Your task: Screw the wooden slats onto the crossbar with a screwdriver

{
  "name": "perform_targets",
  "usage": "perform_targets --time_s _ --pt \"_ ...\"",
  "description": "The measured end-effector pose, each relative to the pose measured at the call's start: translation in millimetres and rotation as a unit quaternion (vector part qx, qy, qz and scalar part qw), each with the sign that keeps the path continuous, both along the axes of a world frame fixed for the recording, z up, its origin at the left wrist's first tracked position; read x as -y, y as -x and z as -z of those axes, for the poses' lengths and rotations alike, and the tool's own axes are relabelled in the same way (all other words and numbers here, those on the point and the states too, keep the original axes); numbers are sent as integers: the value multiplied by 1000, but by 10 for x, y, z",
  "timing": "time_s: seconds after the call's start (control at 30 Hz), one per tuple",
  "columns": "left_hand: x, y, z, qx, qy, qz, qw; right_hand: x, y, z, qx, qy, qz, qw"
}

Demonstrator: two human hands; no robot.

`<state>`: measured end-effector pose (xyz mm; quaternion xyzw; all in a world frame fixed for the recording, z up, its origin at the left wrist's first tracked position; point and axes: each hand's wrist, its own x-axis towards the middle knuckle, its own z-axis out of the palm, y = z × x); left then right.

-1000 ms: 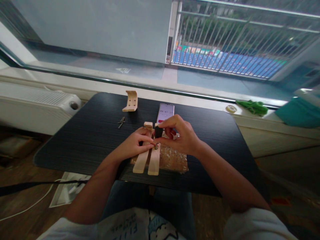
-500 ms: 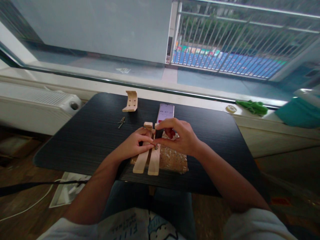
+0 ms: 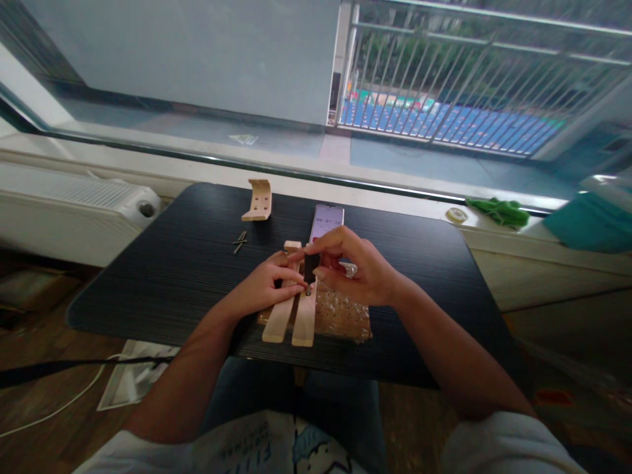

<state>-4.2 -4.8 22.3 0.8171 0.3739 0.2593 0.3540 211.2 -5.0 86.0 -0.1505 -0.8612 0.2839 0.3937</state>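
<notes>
Two pale wooden pieces (image 3: 280, 321) lie side by side, lengthwise, over a brown block wrapped in clear plastic (image 3: 340, 316). My left hand (image 3: 266, 284) rests across them from the left, closed on the wood with fingertips near a small metal screw (image 3: 309, 289) in the right piece. In my right hand (image 3: 363, 266) is a short screwdriver with a dark handle (image 3: 311, 266), held upright between thumb and fingers above that screw. Its tip is too small to make out clearly.
A phone (image 3: 326, 220) showing a timer lies behind my right hand. Several loose screws (image 3: 239, 242) and a curved wooden piece with holes (image 3: 261, 201) are at the table's (image 3: 168, 263) back left. A tape roll (image 3: 456, 215) and green cloth (image 3: 498, 212) sit on the sill.
My right hand's fingers have shifted around the screwdriver, so more of its dark handle shows. The forefinger reaches further left over the top. My left hand stays put.
</notes>
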Motion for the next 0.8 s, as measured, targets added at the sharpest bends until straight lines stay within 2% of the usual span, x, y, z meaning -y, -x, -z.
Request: perform_targets --time_s 0.1,0.3,0.53,0.8 --pt "-5 5 12 7 1 -3 1000 -7 1 -6 -7 22 -18 1000" --pt "-1 9 1 3 -8 11 1000 -34 -23 -36 25 -5 -22 999" --pt "35 8 -52 -3 -26 17 1000 -34 -29 -36 9 -19 4 1000" --pt "42 43 -16 3 -87 43 995 -17 -21 -60 6 -32 29 999"
